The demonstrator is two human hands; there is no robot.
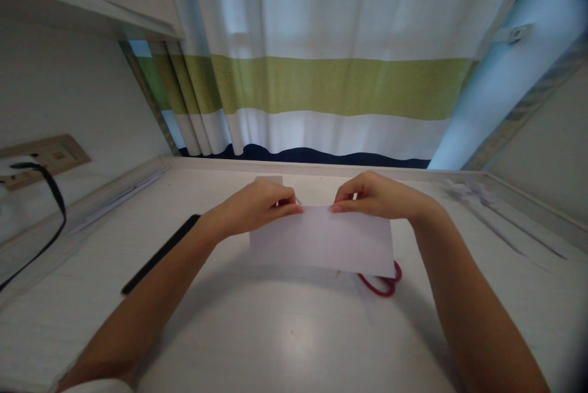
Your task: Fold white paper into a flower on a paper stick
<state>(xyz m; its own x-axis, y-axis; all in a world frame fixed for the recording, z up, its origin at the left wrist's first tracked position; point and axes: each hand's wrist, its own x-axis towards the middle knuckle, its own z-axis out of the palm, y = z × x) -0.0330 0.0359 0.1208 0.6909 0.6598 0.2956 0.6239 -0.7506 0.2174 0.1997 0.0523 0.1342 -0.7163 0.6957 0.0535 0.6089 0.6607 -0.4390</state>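
A white sheet of paper (321, 240) is held up over the white desk (285, 332), its lower edge toward me. My left hand (257, 204) pinches the paper's top edge left of the middle. My right hand (374, 195) pinches the same edge just right of the middle. The fingertips of the two hands are a short gap apart. Red scissor handles (384, 284) poke out from under the paper's lower right corner; the blades are hidden.
A long black flat object (160, 253) lies on the desk beside my left forearm. A black cable (50, 197) hangs from a wall socket plate (46, 157) at left. A striped curtain (321, 84) hangs behind the desk. A small beige piece (269, 180) lies behind my left hand.
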